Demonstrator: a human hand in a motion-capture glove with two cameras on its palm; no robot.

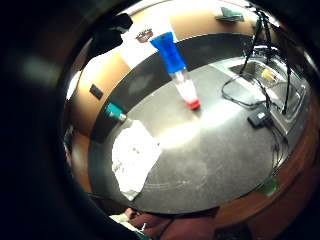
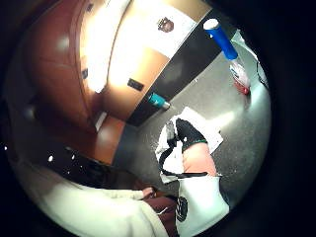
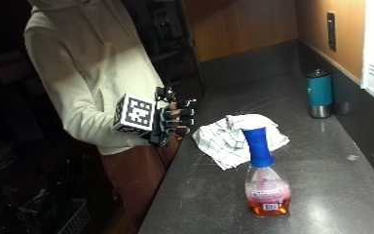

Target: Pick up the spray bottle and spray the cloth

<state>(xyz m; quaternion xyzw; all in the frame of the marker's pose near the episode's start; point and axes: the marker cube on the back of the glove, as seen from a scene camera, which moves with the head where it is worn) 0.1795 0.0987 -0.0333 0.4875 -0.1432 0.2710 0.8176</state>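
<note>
The spray bottle (image 3: 265, 176) at lower right of the outside view looks rigid and nearly empty, probably light; its blue neck suits gripping. The hand (image 3: 173, 122) holds nothing, fingers loosely curled.

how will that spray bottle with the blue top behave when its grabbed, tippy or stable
The spray bottle looks fairly stable: wide base, narrow blue neck, liquid only near the bottom. That low fill probably keeps it light. The clear plastic may be a bit slippery.
</note>
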